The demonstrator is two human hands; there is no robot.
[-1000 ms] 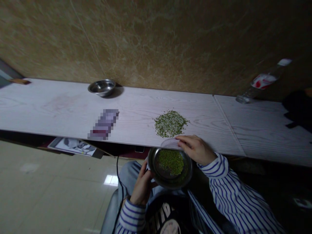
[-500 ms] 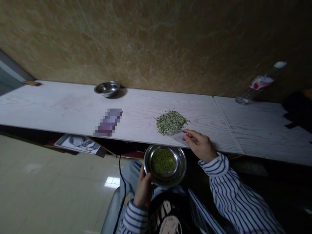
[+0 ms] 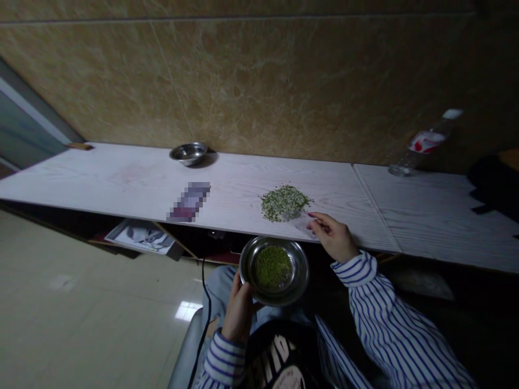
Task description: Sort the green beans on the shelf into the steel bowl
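Note:
My left hand (image 3: 239, 310) grips the left rim of a steel bowl (image 3: 300, 270), which is held just below the counter's front edge. Green beans (image 3: 273, 266) lie in the bottom of that bowl. On the white counter (image 3: 243, 173) spreads a pile of green beans mixed with white grains (image 3: 284, 202). My right hand (image 3: 333, 236) pinches a thin clear piece of plastic (image 3: 302, 224) at the pile's near right edge, its fingers closed on it.
A second steel bowl (image 3: 189, 154) stands at the back left by the wall. A pixelated flat object (image 3: 190, 201) lies in front of it. Toward the right are a clear bottle (image 3: 425, 143) and a dark item (image 3: 494, 186). An open drawer (image 3: 141, 237) juts out below.
The view has shifted slightly, showing more of the wall. My right hand and the plastic piece have moved a little to the right; my left hand still holds the bowl.

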